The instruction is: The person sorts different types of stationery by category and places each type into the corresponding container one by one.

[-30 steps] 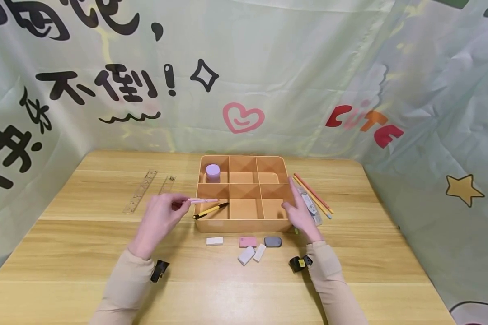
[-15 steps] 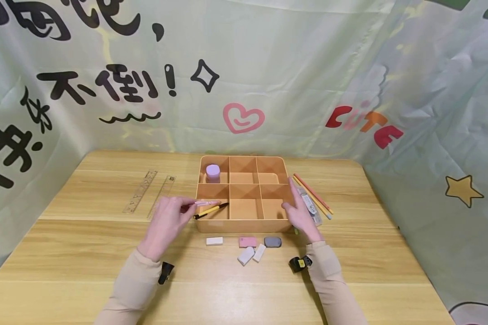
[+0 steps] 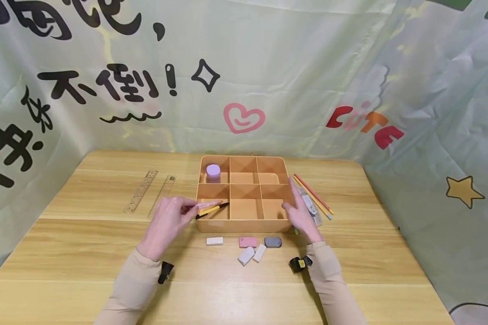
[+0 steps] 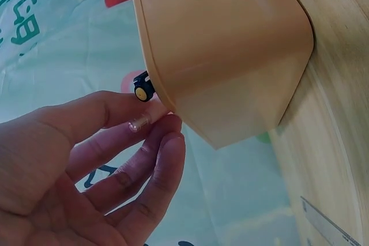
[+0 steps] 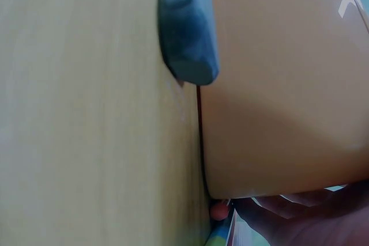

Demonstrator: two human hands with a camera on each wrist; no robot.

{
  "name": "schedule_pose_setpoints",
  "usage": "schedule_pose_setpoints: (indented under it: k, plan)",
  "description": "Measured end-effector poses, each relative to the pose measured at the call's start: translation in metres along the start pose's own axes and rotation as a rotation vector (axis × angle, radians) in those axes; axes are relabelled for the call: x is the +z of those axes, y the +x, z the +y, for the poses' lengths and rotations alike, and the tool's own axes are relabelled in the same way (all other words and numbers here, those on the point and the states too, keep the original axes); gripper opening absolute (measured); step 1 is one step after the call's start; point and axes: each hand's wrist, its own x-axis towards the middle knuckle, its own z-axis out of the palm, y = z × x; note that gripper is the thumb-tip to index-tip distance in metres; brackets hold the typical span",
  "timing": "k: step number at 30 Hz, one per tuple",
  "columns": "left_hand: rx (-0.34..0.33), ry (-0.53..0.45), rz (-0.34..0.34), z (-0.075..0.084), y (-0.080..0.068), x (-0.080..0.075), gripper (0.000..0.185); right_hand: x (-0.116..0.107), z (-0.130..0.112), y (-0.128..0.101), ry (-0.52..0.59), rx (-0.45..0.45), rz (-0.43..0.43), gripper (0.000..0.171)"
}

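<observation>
Against a printed cloth backdrop (image 3: 293, 67), an orange box (image 3: 244, 226) of six compartments sits on a wooden surface (image 3: 236, 298), a purple pot (image 3: 213, 171) in its back-left section. Rulers (image 3: 141, 192) lie to the left, small blocks (image 3: 247, 242) along the front, and pencils (image 3: 314, 194) to the right beside a clear case (image 3: 310, 208), partly covered by the right hand (image 3: 301, 216). A yellow-and-black pen (image 3: 213, 210) slants across the front-left compartment, one end jutting over the rim, in the way just below a pink pen (image 3: 206, 205). The left hand (image 3: 171, 221) pinches that pink pen near one end, its fingers (image 4: 164, 168) bent with gaps between some of them, the pen's other end over the same compartment. The right hand grips the box's right wall, thumb at the inner side, forefinger straight along the outside. The count: two pens, two rulers, two pencils, one pot, one case and five blocks, three white, one pink, one gray.
</observation>
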Motion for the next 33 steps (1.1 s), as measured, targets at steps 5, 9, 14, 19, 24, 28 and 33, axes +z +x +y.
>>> schedule_pose_setpoints:
  k: [5, 9, 14, 19, 24, 28, 33]
  plan:
    - [-0.015, -0.037, -0.018, -0.001, 0.0, -0.002, 0.012, 0.0, -0.001, 0.001, -0.007, 0.0, -0.003, 0.081]
    - [-0.035, -0.072, -0.03, -0.002, -0.001, -0.003, 0.015, 0.0, 0.0, 0.001, -0.014, -0.002, -0.003, 0.08]
    - [-0.062, -0.083, -0.038, -0.005, 0.0, -0.005, 0.018, 0.0, 0.001, 0.002, -0.015, -0.006, -0.001, 0.08]
    - [-0.082, -0.101, -0.049, -0.01, 0.002, -0.006, 0.021, 0.0, 0.002, 0.001, -0.014, -0.004, -0.001, 0.08]
    - [-0.058, -0.146, -0.043, -0.016, 0.004, -0.005, 0.023, 0.0, 0.002, 0.002, -0.001, -0.011, -0.004, 0.08]
    - [-0.06, -0.19, -0.08, -0.022, 0.006, -0.001, 0.036, 0.0, 0.003, 0.002, -0.013, -0.029, 0.0, 0.08]
    - [-0.082, -0.236, -0.158, -0.036, 0.008, 0.003, 0.05, 0.0, 0.004, 0.002, -0.025, -0.032, 0.008, 0.079]
